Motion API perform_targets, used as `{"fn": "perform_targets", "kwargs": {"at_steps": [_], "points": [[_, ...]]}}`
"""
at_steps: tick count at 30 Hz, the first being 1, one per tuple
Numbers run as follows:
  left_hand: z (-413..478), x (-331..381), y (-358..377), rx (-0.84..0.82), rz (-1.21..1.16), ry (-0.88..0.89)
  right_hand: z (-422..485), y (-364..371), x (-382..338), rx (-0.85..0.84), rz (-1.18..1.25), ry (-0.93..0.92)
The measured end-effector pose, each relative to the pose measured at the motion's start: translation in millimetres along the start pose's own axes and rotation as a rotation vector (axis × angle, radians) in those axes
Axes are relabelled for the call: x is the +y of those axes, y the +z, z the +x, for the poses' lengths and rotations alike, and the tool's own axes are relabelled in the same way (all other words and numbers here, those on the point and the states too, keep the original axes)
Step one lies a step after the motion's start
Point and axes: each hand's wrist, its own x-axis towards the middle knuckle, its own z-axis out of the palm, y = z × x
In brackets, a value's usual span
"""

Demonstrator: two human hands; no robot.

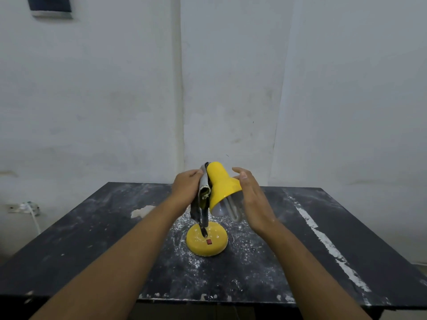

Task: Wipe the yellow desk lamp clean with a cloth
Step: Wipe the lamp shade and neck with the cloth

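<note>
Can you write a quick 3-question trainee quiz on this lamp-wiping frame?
1. True or false: the left hand presses the cloth against the yellow shade.
2. Where is the red switch? A) on the shade B) on the lamp base C) on the table
3. Fill in: the right hand is ____, beside the shade's rim, holding nothing.

Key: 1 true; 2 B; 3 open
</note>
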Motion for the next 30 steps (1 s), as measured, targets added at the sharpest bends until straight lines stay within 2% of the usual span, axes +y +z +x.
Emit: {"fn": "perform_targets", "kwargs": {"at_steps": [3,8,10,13,15,17,21,27,30], "points": [[-28,-13,8,0.074,-0.026,0.084,0,0,-1,0.005,-0.009,-0.001],[-61,-38,13,0.017,-0.005,0.12,2,1,-2,0.011,0.015,0.012],[-74,-38,14,0.094,-0.038,0.158,0,1,-3,0.006,0.015,0.018],[-87,-22,13,0.197,-0.126,0.369,-3,3,-7,0.009,0.021,0.021],[-87,-14,17,0.176,-0.052,0.559,-4,2,-10,0.017,0.035,0.028],[-82,-9,22,0.146,0.049,0.624,-5,-1,-14,0.011,0.057,0.042],[-68,-13,24,0.175,0.012,0.448,-6,-3,-15,-0.007,0.071,0.07],[-82,-18,27,0.154,-0.262,0.261,-7,-5,-12,-0.013,0.062,0.053],[-85,-28,34,0.183,-0.294,0.184,-6,-5,-12,-0.029,0.047,0.055]]}}
